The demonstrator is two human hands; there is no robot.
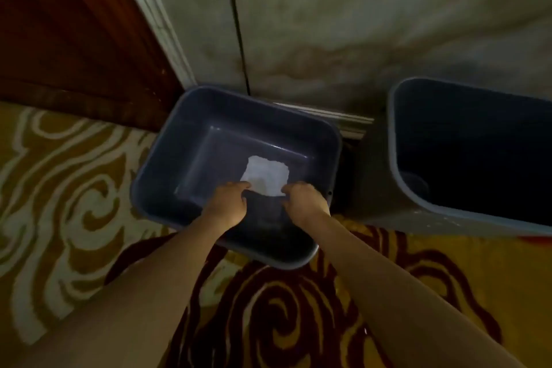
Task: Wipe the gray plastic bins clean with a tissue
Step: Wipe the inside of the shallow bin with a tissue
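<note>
A gray plastic bin [191, 140] stands on the carpet in the middle, its opening towards me. A white tissue [265, 173] hangs spread inside it, held by its near edge. My left hand [227, 203] pinches the tissue's left corner. My right hand [304, 203] pinches the right corner. Both hands reach over the bin's near rim. A second gray bin [400, 158] stands to the right, its inside dark.
Both bins rest against a stained gray wall [358, 24] with a white baseboard [337, 119]. A dark wooden door [74, 39] is at the left. Patterned yellow, white and dark red carpet [74, 188] covers the floor around the bins.
</note>
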